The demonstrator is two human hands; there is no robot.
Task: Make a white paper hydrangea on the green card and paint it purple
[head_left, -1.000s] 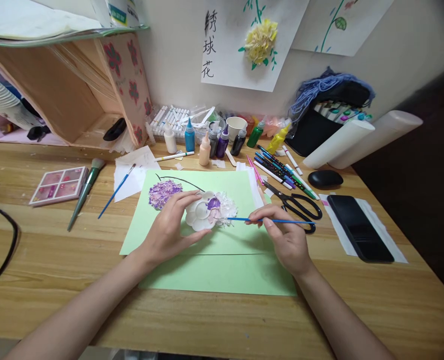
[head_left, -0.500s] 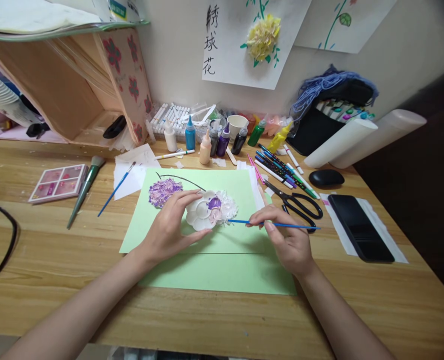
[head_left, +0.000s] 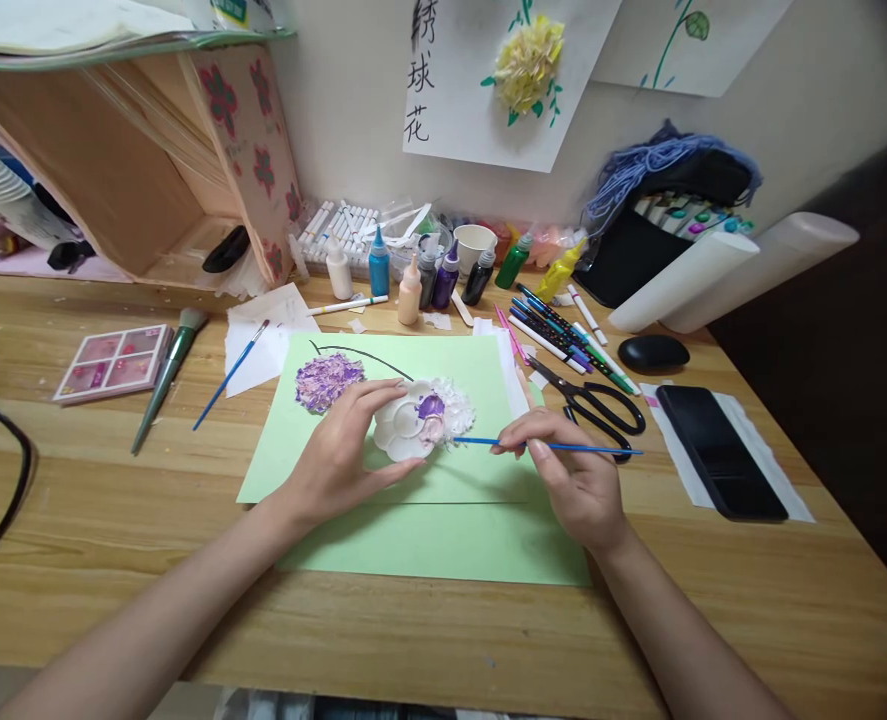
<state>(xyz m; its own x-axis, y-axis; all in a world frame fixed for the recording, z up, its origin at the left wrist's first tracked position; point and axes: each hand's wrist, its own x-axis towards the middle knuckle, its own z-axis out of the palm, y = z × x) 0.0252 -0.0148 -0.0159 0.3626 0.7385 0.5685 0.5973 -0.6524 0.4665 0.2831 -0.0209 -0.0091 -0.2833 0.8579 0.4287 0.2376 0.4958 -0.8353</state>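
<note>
Between the thumb and fingers of my left hand [head_left: 349,435] is a white flower-shaped paint palette [head_left: 394,432], with purple and pale pink paint in its right-hand wells. My right hand [head_left: 570,470] pinches a thin blue paintbrush [head_left: 585,449], its tip at the palette's right edge by the pink paint. Partly behind the palette is a white textured paper flower [head_left: 458,408] on the green paper [head_left: 443,540]. A purple and pink textured flower [head_left: 329,381] sits on the same paper to the left, and a dark drawn stem [head_left: 364,354] curves above.
Paint bottles [head_left: 410,290] stand in a row at the back. Black scissors [head_left: 600,410], several pens [head_left: 555,335], a mouse [head_left: 653,352] and a phone [head_left: 720,450] lie to the right. At left are another paintbrush [head_left: 231,375], a large green brush [head_left: 165,380] and a pink case [head_left: 113,362].
The camera view has shifted slightly. Both hands, the palette and the paintbrush keep nearly the same places over the green paper.
</note>
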